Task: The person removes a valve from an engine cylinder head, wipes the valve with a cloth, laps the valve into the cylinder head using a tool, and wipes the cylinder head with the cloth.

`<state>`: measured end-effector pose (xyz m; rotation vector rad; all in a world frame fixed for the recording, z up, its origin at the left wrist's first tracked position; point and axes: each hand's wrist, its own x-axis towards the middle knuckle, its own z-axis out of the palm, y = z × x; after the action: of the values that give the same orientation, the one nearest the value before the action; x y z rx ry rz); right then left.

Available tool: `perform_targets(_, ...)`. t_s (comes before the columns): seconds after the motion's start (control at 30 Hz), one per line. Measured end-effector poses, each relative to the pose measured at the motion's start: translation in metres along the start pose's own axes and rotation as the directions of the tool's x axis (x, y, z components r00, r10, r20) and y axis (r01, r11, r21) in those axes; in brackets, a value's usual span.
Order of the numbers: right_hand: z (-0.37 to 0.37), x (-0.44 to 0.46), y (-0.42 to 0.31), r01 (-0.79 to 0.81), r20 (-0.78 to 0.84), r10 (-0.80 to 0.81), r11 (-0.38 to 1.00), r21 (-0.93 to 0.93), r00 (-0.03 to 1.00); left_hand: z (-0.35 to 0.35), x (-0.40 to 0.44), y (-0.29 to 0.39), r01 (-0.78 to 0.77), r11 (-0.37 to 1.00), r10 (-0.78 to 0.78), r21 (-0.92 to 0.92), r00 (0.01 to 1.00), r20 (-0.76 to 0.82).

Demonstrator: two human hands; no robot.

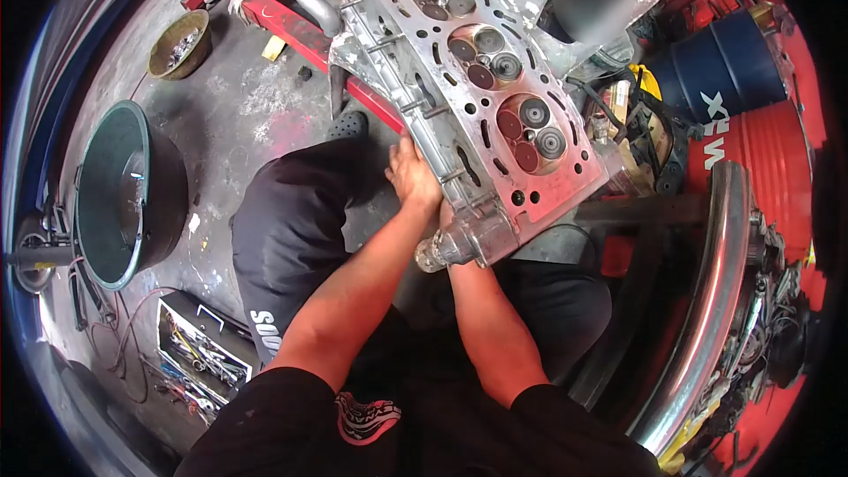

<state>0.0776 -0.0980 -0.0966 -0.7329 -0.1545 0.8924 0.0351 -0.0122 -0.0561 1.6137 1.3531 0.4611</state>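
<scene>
Valves (550,143) are seated, remaining work unshown; the head (496,98) is touched at eight o'clock by the left hand (413,175), grip unclear, the right hand hidden.

A grey metal cylinder head (491,95) slants away from the left hand (413,175), which rests against its studded side, while its near end hides the right hand. Its flat face shows chambers of four round valves each, stained brown and dark, stretching beyond both hands. A stubby outlet (446,249) juts out just beside the left wrist.
</scene>
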Motion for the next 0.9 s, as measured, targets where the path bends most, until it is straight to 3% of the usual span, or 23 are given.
perform_targets(0.07,0.001,-0.002,-0.001,0.004,0.0,-0.004,1.0,0.005,1.0,0.014,0.004,-0.027,-0.046,0.984,0.064,-0.17,0.993,0.103)
perform_targets(0.17,0.003,-0.015,0.004,0.006,-0.006,-0.006,1.0,0.021,1.0,0.045,-0.029,-0.056,-0.19,0.979,0.188,-0.07,0.982,-0.025)
perform_targets(0.2,0.003,-0.01,0.005,0.004,-0.005,-0.004,1.0,0.019,1.0,0.033,-0.009,-0.051,-0.046,0.988,0.062,-0.145,0.992,0.107)
perform_targets(0.27,0.002,0.004,0.002,-0.003,0.005,0.003,1.0,0.013,1.0,0.012,0.002,-0.032,0.067,0.998,-0.063,-0.009,0.974,0.219)
perform_targets(0.3,0.0,0.002,0.0,-0.008,0.006,0.008,1.0,0.008,1.0,0.016,0.007,-0.033,-0.013,1.0,0.011,0.028,0.997,0.07)
perform_targets(0.4,0.001,0.004,-0.006,-0.002,0.002,0.002,1.0,0.004,1.0,0.007,0.002,-0.037,-0.13,0.989,0.125,0.074,0.99,0.058)
perform_targets(0.47,0.0,0.004,-0.007,-0.007,0.018,0.007,1.0,-0.018,1.0,0.001,-0.009,-0.04,-0.228,0.971,0.233,-0.068,0.97,0.072)
perform_targets(0.5,0.0,0.003,-0.007,-0.012,0.059,0.013,1.0,-0.007,0.998,-0.006,-0.023,-0.028,-0.231,0.971,0.236,-0.067,0.969,0.077)
perform_targets(0.53,-0.019,0.013,-0.002,-0.156,0.488,-0.083,0.889,0.429,0.869,-0.012,-0.038,-0.013,0.006,0.926,0.089,-0.376,0.968,0.235)
perform_targets(0.57,-0.02,0.015,-0.009,-0.16,0.498,-0.087,0.887,0.432,0.863,-0.017,-0.042,-0.01,0.124,0.855,0.052,-0.503,0.946,0.321)
perform_targets(0.6,-0.02,0.012,-0.015,-0.466,0.47,0.101,0.42,0.779,0.877,-0.021,-0.046,-0.007,0.253,0.759,0.015,-0.599,0.914,0.405)
perform_targets(0.63,-0.016,0.011,-0.014,-0.53,0.51,0.173,0.098,0.842,0.843,-0.022,-0.046,-0.012,0.193,0.808,0.009,-0.557,0.941,0.338)
perform_targets(0.67,-0.01,0.011,-0.014,-0.497,0.546,0.244,-0.235,0.835,0.801,-0.021,-0.045,-0.018,0.134,0.851,0.011,-0.508,0.962,0.273)
perform_targets(0.7,-0.003,0.01,-0.012,-0.54,0.472,0.279,0.27,0.797,0.836,-0.018,-0.044,-0.023,0.082,0.888,0.018,-0.453,0.977,0.212)
perform_targets(0.73,0.005,0.008,-0.01,-0.453,0.384,0.269,0.705,0.546,0.883,-0.014,-0.044,-0.029,0.036,0.918,0.027,-0.396,0.988,0.152)
perform_targets(0.77,0.01,0.005,-0.007,-0.267,0.305,0.214,0.953,0.143,0.928,-0.019,-0.046,-0.022,-0.075,0.964,0.099,-0.256,0.992,0.082)
perform_targets(0.8,0.011,0.003,-0.003,-0.146,0.28,0.163,0.986,-0.079,0.946,-0.024,-0.05,-0.015,-0.168,0.981,0.17,-0.098,0.985,0.011)
perform_targets(0.83,0.011,0.002,0.001,-0.03,0.254,0.111,0.953,-0.302,0.961,-0.02,-0.046,-0.02,-0.177,0.98,0.179,-0.094,0.984,0.017)
perform_targets(0.9,-0.002,0.004,0.013,-0.21,0.272,0.154,0.958,0.193,0.95,-0.001,-0.037,-0.046,-0.402,0.912,0.404,-0.085,0.914,0.019)
